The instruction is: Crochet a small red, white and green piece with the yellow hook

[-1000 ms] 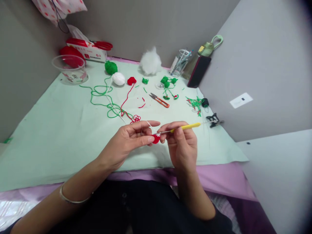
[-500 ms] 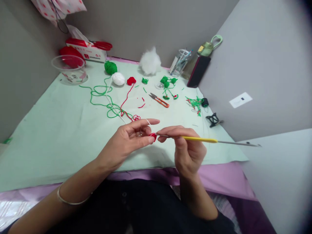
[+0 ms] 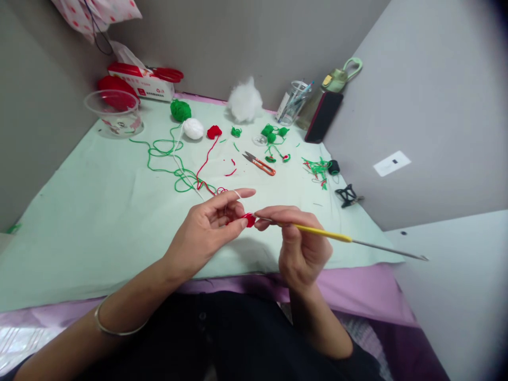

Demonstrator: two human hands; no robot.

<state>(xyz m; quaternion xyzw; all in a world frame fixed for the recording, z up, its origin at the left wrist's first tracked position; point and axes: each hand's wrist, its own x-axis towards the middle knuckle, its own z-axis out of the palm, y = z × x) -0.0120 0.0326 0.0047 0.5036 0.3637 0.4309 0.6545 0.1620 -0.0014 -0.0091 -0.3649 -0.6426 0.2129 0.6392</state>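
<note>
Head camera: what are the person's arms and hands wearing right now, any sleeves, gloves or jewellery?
Both forearms are bare, with no sleeves in view and no gloves. The left hand has a thin silver-coloured bangle round its wrist. The right hand and its wrist show no jewellery. No rings are visible on the fingers.

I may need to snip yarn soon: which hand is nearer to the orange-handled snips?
The right hand, though only slightly. It is below and a little right of the orange-handled snips, gripping the crochet hook. The left hand is below them, further left.
</note>
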